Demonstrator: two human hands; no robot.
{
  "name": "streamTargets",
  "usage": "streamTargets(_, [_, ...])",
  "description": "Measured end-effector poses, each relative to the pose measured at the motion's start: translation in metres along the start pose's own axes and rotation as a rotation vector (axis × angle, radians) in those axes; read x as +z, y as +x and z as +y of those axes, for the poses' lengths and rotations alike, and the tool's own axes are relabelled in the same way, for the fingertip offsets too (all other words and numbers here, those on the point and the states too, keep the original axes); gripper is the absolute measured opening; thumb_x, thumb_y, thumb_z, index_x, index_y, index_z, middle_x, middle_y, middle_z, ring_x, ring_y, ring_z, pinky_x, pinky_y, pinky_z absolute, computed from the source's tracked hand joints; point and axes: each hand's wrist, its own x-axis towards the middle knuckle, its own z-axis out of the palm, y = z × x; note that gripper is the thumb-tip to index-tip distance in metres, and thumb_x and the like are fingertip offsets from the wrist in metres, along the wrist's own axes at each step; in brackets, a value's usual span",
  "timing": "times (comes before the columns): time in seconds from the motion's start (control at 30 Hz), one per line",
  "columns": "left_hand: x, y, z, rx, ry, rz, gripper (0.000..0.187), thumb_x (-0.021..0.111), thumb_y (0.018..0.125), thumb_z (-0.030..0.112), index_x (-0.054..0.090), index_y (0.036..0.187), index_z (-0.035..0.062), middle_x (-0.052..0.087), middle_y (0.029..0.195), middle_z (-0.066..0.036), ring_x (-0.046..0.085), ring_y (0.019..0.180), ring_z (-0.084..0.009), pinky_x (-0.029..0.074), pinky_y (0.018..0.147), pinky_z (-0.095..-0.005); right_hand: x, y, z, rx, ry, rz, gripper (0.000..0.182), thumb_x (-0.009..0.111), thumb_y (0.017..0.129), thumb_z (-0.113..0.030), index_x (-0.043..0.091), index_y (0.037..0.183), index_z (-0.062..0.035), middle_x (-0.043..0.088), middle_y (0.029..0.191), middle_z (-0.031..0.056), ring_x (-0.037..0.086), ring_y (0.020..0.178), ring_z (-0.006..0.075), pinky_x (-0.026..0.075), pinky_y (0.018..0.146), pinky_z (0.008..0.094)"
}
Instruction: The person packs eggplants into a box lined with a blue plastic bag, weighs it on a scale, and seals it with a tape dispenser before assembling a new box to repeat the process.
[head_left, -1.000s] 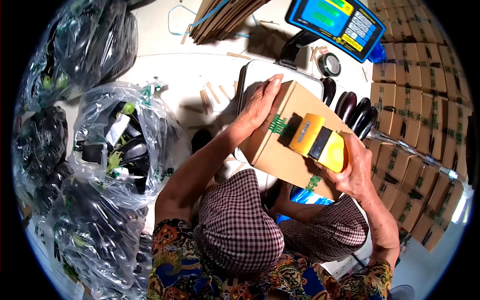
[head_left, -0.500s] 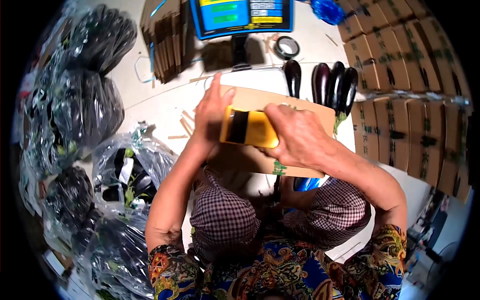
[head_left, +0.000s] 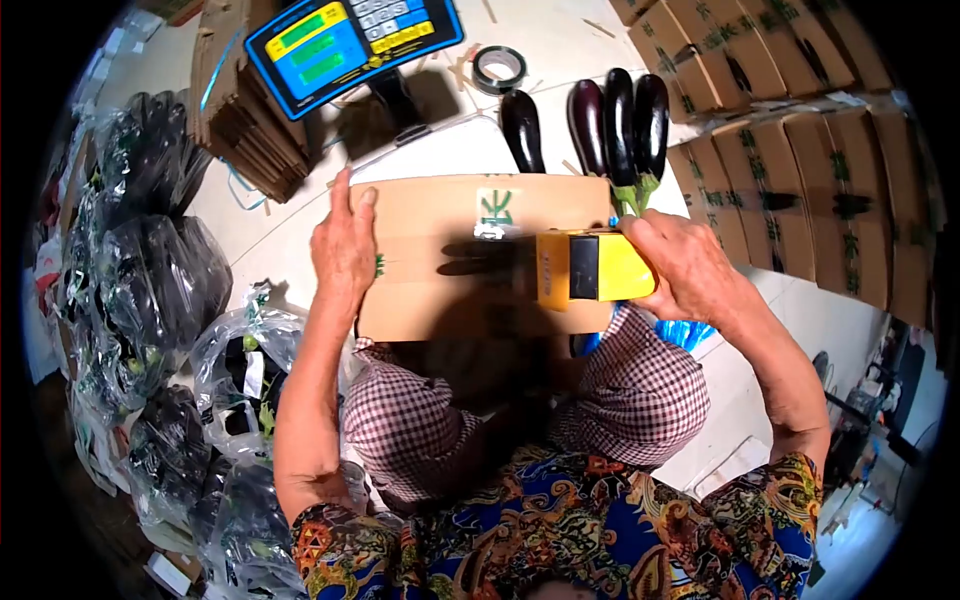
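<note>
From my end I see the carton (head_left: 430, 300) lying broadside in front of the checked trouser knees (head_left: 655, 395), its far long edge in front of the scale's plate (head_left: 435, 150). I have the left hand (head_left: 343, 250) at the carton's left edge, palm against it, fingers straight rather than curled, with the thumb upright beside the far left corner. My right hand (head_left: 690, 268) is curled around the outer end of a yellow tool (head_left: 625, 270) with a black band; the tool's other end reaches over the carton's right edge onto its top face, though I cannot tell whether it touches. Green print (head_left: 495, 207) shows near the middle of the far edge, and a dark shadow falls across the top. Beyond the far left corner I make out the scale's display (head_left: 335, 45), tilted, with folded cardboard (head_left: 240, 120) to its left. A tape roll (head_left: 498, 70) lies past the far edge, near a lone eggplant (head_left: 521, 130); three more eggplants (head_left: 619, 125) lie side by side beyond the far right corner. Stacked cartons (head_left: 760, 190) stand to the right, clear plastic bags (head_left: 150, 290) to the left.
</note>
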Motion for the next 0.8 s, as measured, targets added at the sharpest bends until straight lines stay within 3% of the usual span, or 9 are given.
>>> streamTargets(0.23, [0.0,-0.002,0.0,0.03,0.025,0.043,0.053,0.042,0.1,0.043,0.042,0.142,0.012,0.064,0.072,-0.025,0.065,0.073,-0.0431,0.049,0.07,-0.0478,0.033,-0.077,0.074,0.213,0.116,0.06,0.04,0.072,0.075,-0.025,0.052,0.104,-0.0059,0.059,0.086,0.0137,0.062,0.082,0.0335,0.051,0.072,0.0422])
streamTargets(0.37, [0.0,-0.002,0.005,0.0,0.013,0.029,0.053,0.041,0.1,0.044,0.043,0.142,0.0112,0.065,0.077,-0.025,0.066,0.076,-0.0389,0.049,0.072,-0.045,0.043,-0.083,0.083,0.217,0.118,0.083,0.041,0.074,0.074,-0.025,0.052,0.104,-0.007,0.059,0.089,0.0142,0.063,0.082,0.0336,0.052,0.072,0.0426])
streamTargets(0.47, [-0.004,-0.003,0.011,-0.055,-0.018,-0.017,0.056,0.035,0.101,0.048,0.043,0.143,0.0119,0.066,0.089,-0.024,0.066,0.087,-0.0346,0.047,0.081,-0.0396,0.059,-0.082,0.085,0.2,0.2,0.128,0.043,0.076,0.074,-0.026,0.052,0.104,-0.0073,0.059,0.089,0.0141,0.063,0.084,0.0347,0.053,0.074,0.0429])
streamTargets(0.5, [0.003,0.0,0.001,0.049,-0.019,0.083,0.052,0.041,0.1,0.043,0.045,0.142,0.0113,0.063,0.073,-0.021,0.064,0.071,-0.0332,0.048,0.072,-0.0432,0.068,-0.08,0.088,0.189,0.231,0.117,0.046,0.077,0.074,-0.028,0.051,0.105,-0.007,0.059,0.092,0.0145,0.063,0.085,0.0355,0.053,0.076,0.0431])
streamTargets(0.6, [0.0,0.0,0.001,0.059,-0.001,0.067,0.052,0.042,0.1,0.042,0.044,0.142,0.0112,0.066,0.081,-0.024,0.066,0.078,-0.0325,0.048,0.076,-0.0418,0.111,-0.068,0.093,0.181,0.302,0.114,0.052,0.078,0.074,-0.025,0.045,0.109,-0.0063,0.057,0.094,0.0167,0.062,0.085,0.0374,0.053,0.075,0.0456])
streamTargets(0.67, [-0.008,0.005,-0.001,-0.006,-0.021,0.042,0.049,0.043,0.101,0.037,0.045,0.142,0.0103,0.066,0.107,-0.025,0.065,0.099,-0.0278,0.048,0.088,-0.036,0.133,-0.063,0.084,0.232,0.41,0.098,0.055,0.078,0.073,-0.021,0.044,0.111,-0.0017,0.057,0.096,0.0193,0.062,0.088,0.0409,0.053,0.075,0.0446])
streamTargets(0.73, [-0.012,0.015,-0.028,0.108,-0.098,0.085,0.048,0.042,0.102,0.035,0.045,0.142,0.0085,0.065,0.116,-0.022,0.064,0.102,-0.027,0.047,0.091,-0.0351,0.166,-0.056,0.069,0.245,0.419,0.128,0.053,0.078,0.073,-0.017,0.045,0.112,-0.0009,0.058,0.099,0.0203,0.062,0.09,0.0411,0.054,0.077,0.0425])
streamTargets(0.77, [-0.02,0.015,-0.032,0.082,-0.072,0.056,0.048,0.042,0.102,0.034,0.045,0.142,0.0069,0.063,0.122,-0.019,0.062,0.107,-0.0272,0.046,0.094,-0.0345,0.201,-0.055,0.069,0.313,0.764,0.116,0.053,0.078,0.072,-0.014,0.046,0.112,-0.0011,0.059,0.1,0.0204,0.062,0.092,0.0406,0.053,0.079,0.0417])
streamTargets(0.8, [-0.021,0.02,-0.052,0.14,-0.07,0.093,0.048,0.041,0.102,0.038,0.049,0.139,0.007,0.063,0.12,-0.019,0.061,0.109,-0.0273,0.045,0.095,-0.0344,0.216,-0.05,0.069,0.303,0.877,0.136,0.055,0.079,0.071,-0.013,0.046,0.113,-0.0018,0.059,0.101,0.0201,0.062,0.092,0.0399,0.053,0.079,0.0414])
